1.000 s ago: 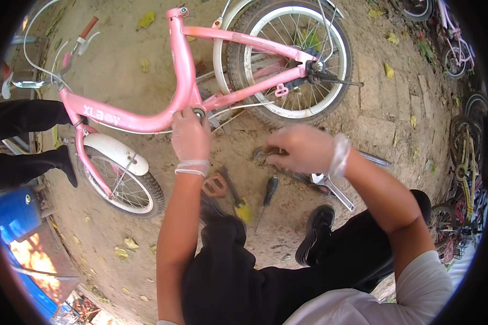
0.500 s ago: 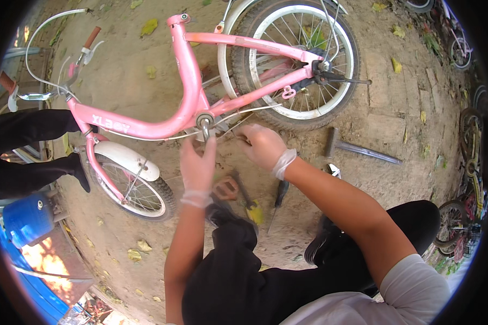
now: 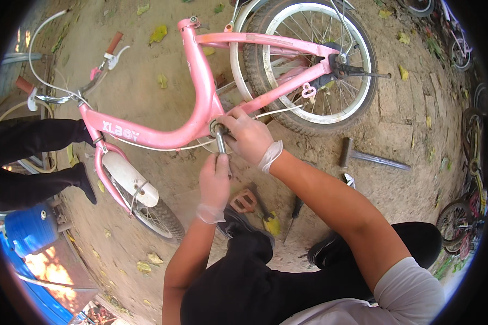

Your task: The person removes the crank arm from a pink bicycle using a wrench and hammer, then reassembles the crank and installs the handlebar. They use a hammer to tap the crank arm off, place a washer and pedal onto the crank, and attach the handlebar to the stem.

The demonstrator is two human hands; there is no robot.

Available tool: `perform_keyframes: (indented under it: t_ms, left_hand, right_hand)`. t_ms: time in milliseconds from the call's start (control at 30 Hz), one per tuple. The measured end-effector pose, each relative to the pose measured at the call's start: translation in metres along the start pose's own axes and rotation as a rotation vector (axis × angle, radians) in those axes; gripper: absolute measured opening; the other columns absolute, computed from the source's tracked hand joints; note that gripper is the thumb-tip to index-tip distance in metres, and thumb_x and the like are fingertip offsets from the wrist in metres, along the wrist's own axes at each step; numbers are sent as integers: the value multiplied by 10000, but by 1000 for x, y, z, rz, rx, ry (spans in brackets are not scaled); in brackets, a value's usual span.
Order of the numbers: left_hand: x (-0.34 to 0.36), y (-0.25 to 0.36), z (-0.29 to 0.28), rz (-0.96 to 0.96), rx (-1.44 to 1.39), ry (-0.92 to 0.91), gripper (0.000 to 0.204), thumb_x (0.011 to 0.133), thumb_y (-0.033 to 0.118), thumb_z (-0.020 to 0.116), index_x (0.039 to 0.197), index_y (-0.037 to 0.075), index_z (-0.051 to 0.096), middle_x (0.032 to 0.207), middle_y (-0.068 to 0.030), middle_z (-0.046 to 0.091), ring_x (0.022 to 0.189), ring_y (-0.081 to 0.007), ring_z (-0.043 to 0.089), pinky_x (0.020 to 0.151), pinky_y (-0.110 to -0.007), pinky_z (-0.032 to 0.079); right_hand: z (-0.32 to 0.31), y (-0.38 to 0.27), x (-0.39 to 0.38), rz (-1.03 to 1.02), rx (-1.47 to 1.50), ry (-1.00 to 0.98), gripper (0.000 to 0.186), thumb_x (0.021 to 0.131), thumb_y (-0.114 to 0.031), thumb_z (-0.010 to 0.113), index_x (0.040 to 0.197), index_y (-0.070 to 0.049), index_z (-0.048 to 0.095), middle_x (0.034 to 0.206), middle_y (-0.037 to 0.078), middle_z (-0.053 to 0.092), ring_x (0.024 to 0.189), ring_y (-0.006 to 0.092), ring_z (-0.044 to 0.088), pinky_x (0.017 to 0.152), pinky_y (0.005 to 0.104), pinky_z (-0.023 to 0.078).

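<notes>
A pink bicycle frame lies across the ground in front of me. From its bottom bracket shell a bare metal crank arm sticks out toward me. My left hand, in a thin clear glove, is closed on the crank arm's near end. My right hand, gloved alike, is bent against the bottom bracket, its fingers closed beside the crank arm; whatever they grip is hidden. A white cable runs behind the right hand.
Right of my hands lies a hammer. Near my shoes are an orange pedal, a yellow-handled tool and a screwdriver. Another person's legs and a blue container are at left; several bicycles line the right.
My left hand has come down from the bottom bracket to the crank arm's near end. My right hand has moved in against the bottom bracket. The view has shifted slightly.
</notes>
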State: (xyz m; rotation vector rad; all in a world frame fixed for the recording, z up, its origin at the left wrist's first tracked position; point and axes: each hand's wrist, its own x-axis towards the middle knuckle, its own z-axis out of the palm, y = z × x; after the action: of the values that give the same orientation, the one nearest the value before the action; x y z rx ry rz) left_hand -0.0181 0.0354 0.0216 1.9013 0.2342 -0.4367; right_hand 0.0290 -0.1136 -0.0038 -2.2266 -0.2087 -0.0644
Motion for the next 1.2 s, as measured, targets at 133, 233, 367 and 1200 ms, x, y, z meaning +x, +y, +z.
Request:
perform_keyframes:
  t_ms: [133, 233, 367, 1200]
  left_hand:
    - [9, 6, -9, -56, -124, -10, 296, 1026, 282, 503, 948, 13, 599, 717, -30, 589, 589, -109, 540, 533, -260, 423]
    - [16, 11, -17, -100, -211, -18, 293, 1025, 285, 507, 953, 16, 598, 706, -29, 579, 565, -116, 542, 508, -262, 422]
    - [21, 21, -23, -122, -246, -28, 298, 1021, 289, 513, 955, 11, 599, 693, -27, 568, 552, -116, 538, 485, -261, 420]
    - [20, 26, -22, -162, -250, -80, 309, 1025, 290, 505, 961, -1, 589, 698, -50, 588, 557, -117, 544, 477, -263, 439]
  right_hand:
    - [-4, -10, 15, 6, -65, -44, 301, 830, -145, 671, 1114, -93, 585, 997, 151, 565, 848, 356, 649, 713, 463, 535]
    - [-6, -15, 29, -8, -88, -67, 278, 821, -161, 683, 1078, -96, 601, 978, 152, 563, 840, 356, 653, 721, 459, 538]
    - [-8, -18, 44, 8, -139, -98, 273, 811, -167, 686, 1056, -70, 612, 985, 163, 583, 852, 368, 658, 737, 465, 544]
    - [-9, -11, 37, -62, -89, -63, 328, 783, -182, 722, 1070, -85, 596, 969, 147, 567, 836, 366, 637, 718, 464, 536]
